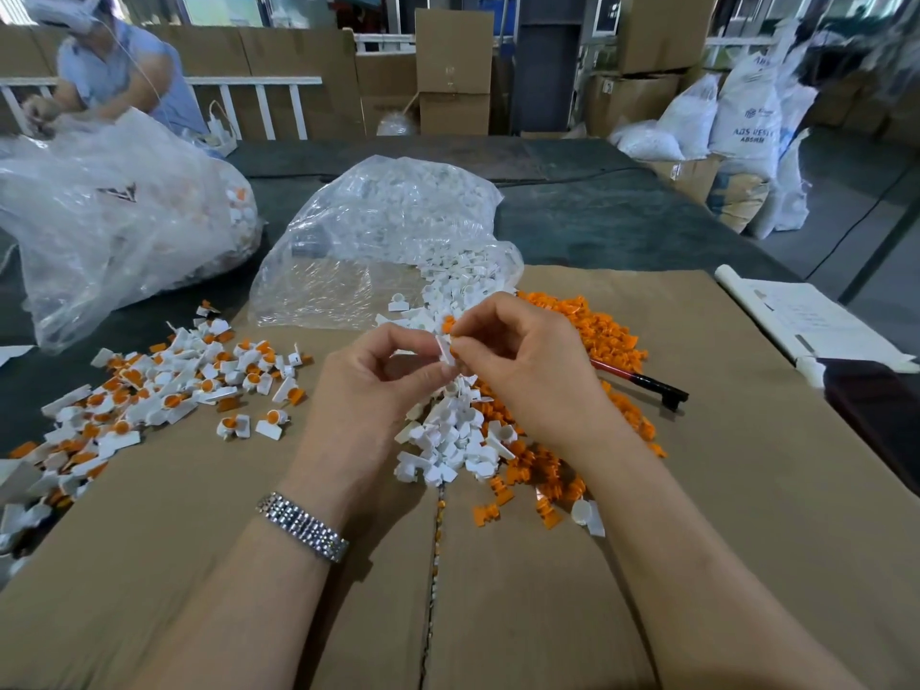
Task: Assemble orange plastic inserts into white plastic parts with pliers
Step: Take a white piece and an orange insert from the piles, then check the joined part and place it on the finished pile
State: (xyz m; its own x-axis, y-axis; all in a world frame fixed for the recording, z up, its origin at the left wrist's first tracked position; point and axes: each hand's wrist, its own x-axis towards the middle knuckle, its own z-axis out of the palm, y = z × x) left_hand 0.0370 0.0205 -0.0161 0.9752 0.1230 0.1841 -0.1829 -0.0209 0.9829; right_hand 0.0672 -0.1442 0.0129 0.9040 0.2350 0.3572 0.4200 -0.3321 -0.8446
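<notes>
The fingertips of both hands are meeting on one small white part (444, 350), held up just above the heap of loose white parts (455, 430). The left hand (371, 385) is pinching it from the left with thumb and curled forefinger, and the right hand (520, 361) is pinching its right edge, where a bit of orange is showing (whether that is an insert already seated, I cannot tell). A metal watch band (301, 526) is sitting on the left wrist.

Right of the white heap, and partly under it, the orange inserts (595, 331) are lying in a spread pile. Just beyond that pile's right edge the pliers (642, 381) are resting untouched on the cardboard sheet (747, 490), red and black handles pointing away from the heap. Left of the heap, well apart from it, the finished pieces (164, 385), white with orange showing, are scattered. Behind the heap a clear bag (378, 231) is spilling more white parts toward it, and a larger clear bag (109, 211) is slumping farther left, where another person (114, 67) is bending over it.
</notes>
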